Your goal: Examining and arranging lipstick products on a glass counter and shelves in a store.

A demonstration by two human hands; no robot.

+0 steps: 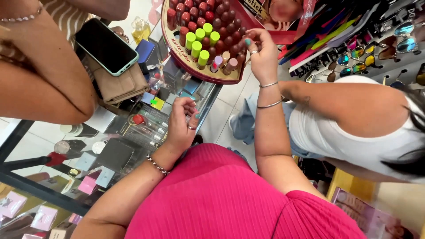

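A round red display tray [201, 73] stands on the glass counter, filled with dark red lipsticks [221, 26] and a few lime green ones [198, 44]. My right hand [262, 55], with two bangles on the wrist, reaches to the tray's right edge and pinches a dark red lipstick [243, 45] between thumb and fingertips. My left hand [180, 126], with a beaded bracelet, hovers over the counter just below the tray. Its fingers are curled in and nothing shows in them.
The glass counter [110, 155] holds perfume boxes and small pink cartons. At left, another person's arm [40, 84] holds a dark phone [106, 46] and a tan wallet [119, 84]. A person in a white top [354, 124] leans in at right, beside a sunglasses rack [376, 48].
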